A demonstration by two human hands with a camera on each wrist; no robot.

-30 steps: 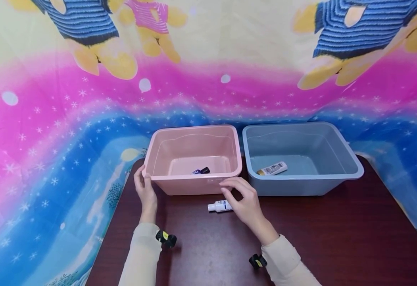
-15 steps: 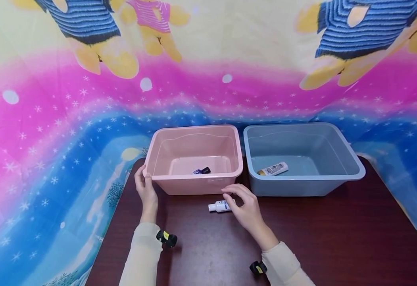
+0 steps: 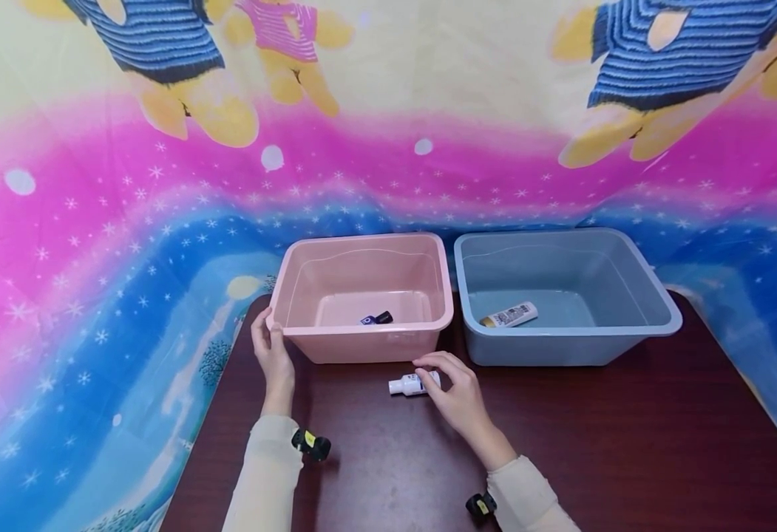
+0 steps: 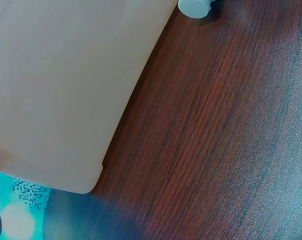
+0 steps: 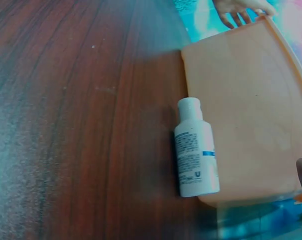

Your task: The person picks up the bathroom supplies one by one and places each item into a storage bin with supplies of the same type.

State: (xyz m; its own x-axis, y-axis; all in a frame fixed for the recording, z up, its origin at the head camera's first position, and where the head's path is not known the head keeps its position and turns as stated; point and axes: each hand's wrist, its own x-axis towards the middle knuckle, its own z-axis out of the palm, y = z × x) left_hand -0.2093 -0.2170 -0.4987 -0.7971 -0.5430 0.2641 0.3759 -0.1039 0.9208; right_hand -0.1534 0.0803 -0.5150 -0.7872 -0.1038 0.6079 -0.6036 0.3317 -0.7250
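A: Bottle location?
B: White bottle [image 3: 412,383] lies flat on desk [image 3: 628,443], just in front of pink bin [image 3: 361,343].
A: Right hand [image 3: 455,391]?
B: Hovering over bottle's base end, fingers curled but apart, contact unclear.
A: Left hand [image 3: 271,355]?
B: Fingers relaxed against pink bin's corner, likely steadying it. Blue bin [image 3: 568,347] beside.

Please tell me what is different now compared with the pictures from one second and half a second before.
The right hand has come down from the pink bin's front edge toward the small white bottle on the table; its fingers now curl over the bottle's end, but a firm grip is not visible. The left hand stays on the pink bin's left corner. Both bins, their contents and the bottle have not moved.
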